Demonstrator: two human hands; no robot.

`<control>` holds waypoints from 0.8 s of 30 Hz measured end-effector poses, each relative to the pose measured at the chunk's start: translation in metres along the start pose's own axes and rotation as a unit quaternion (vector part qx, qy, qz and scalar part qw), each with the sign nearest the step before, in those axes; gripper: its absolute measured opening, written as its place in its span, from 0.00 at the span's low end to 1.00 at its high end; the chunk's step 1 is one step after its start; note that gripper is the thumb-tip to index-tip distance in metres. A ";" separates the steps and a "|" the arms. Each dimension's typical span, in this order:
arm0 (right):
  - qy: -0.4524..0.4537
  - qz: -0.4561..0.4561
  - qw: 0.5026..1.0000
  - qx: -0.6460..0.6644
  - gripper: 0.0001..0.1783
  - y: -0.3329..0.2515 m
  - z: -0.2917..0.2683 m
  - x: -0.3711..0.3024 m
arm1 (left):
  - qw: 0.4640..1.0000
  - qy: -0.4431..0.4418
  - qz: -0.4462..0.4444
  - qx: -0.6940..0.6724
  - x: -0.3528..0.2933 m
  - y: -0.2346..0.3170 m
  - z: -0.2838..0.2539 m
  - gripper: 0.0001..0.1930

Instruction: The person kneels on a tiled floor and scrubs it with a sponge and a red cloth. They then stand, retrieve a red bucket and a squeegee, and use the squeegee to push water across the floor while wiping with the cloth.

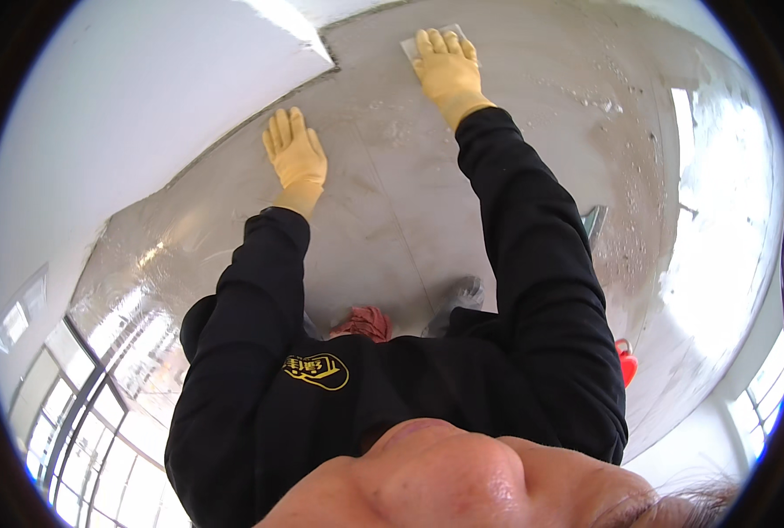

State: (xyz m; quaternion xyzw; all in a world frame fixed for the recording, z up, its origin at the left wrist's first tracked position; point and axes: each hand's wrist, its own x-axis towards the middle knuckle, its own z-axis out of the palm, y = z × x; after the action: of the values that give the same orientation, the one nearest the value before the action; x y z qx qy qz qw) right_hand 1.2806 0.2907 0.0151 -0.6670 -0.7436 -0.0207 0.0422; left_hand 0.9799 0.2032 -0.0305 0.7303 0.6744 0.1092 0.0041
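My left hand (294, 157), in a yellow rubber glove, lies flat on the wet grey tiled floor (370, 220) close to the foot of the white wall. Its fingers are stretched out and nothing shows under them. Farther out and to the right, my right hand (449, 72), gloved the same way, presses down on a flat whitish pad (408, 48). The pad's corners stick out around the fingers, and the rest is hidden beneath the glove. A smeared film and small wet patches cover the floor around both hands.
The white wall (189, 79) runs along the left, with a corner near my right hand. A crumpled red cloth (364, 323) lies by my covered shoe (467, 292). Right of my right arm are a flat-edged tool (595, 222) and a red object (627, 363). Gritty residue lies farther right.
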 end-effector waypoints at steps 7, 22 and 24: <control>-0.136 -0.238 0.959 -0.073 0.33 -0.020 -0.003 -0.052 | 1.000 0.017 0.006 -0.014 0.002 -0.002 -0.003 0.28; -0.227 -0.174 0.956 -0.061 0.38 0.055 -0.029 -0.237 | 0.944 -0.128 0.224 -0.205 -0.054 0.009 -0.034 0.25; -0.197 -0.225 0.954 -0.024 0.38 0.063 -0.035 -0.236 | 0.829 -0.141 0.520 -0.153 -0.124 0.026 -0.058 0.24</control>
State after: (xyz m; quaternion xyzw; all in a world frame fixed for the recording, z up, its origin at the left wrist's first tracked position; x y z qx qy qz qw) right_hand 1.3701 0.0606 0.0270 -0.4740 -0.8673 0.0843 -0.1267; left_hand 0.9880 0.0708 0.0109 0.9703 0.1620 0.0931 0.1539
